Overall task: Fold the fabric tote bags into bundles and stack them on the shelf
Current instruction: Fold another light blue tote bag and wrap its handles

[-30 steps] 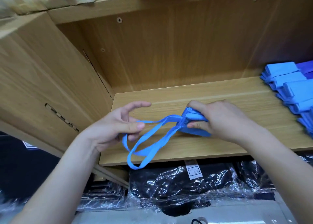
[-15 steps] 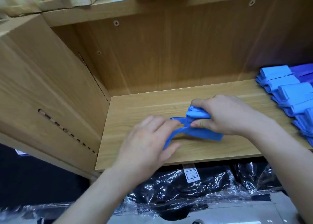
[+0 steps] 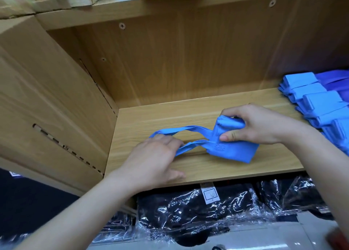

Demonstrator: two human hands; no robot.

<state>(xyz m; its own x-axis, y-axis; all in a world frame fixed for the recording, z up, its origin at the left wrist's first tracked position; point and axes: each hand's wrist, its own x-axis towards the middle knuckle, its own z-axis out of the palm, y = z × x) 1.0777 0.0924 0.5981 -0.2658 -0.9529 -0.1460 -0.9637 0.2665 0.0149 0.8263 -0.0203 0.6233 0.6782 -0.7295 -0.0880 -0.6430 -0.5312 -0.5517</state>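
Folded blue bag (image 3: 232,150) lies on the shelf (image 3: 170,115), near its front edge. My right hand (image 3: 260,126) pinches its bunched top. My left hand (image 3: 153,161) curls over the straps (image 3: 188,129), which stretch left. Bundles (image 3: 319,102) are stacked at right.

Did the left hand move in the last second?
Yes. The left hand went right, away from the shelf's side panel and toward the folded tote bag.

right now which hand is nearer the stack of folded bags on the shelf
Right. The right hand grips the bag close to the stack of folded bags; the left hand holds the straps farther left, beyond the bag.
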